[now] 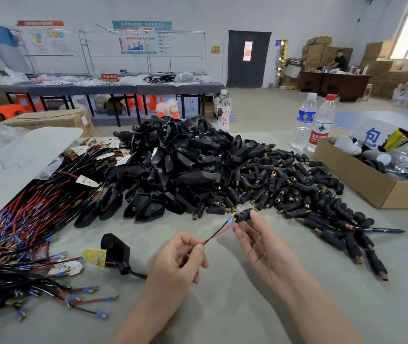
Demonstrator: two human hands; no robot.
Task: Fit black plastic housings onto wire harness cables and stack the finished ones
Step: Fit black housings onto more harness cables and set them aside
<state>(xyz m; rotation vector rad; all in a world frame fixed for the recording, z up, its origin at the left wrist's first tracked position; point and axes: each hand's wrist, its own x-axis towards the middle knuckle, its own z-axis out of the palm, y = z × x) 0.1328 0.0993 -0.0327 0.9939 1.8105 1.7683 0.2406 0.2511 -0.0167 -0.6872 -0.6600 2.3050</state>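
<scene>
Left hand [178, 256] pinches a thin red-and-black twin wire [216, 235]. Right hand [265, 247] pinches a small black plastic barrel connector [243, 215] at the wire's tip, near centre. Keep the terminals lined up straight. A heap of black plastic housings [173, 165] lies beyond.

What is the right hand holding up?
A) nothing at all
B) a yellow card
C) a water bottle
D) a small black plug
D: the right hand pinches a small black plug between its thumb and fingertips, while the left hand brings the red and black wires up to the plug's end.
</scene>
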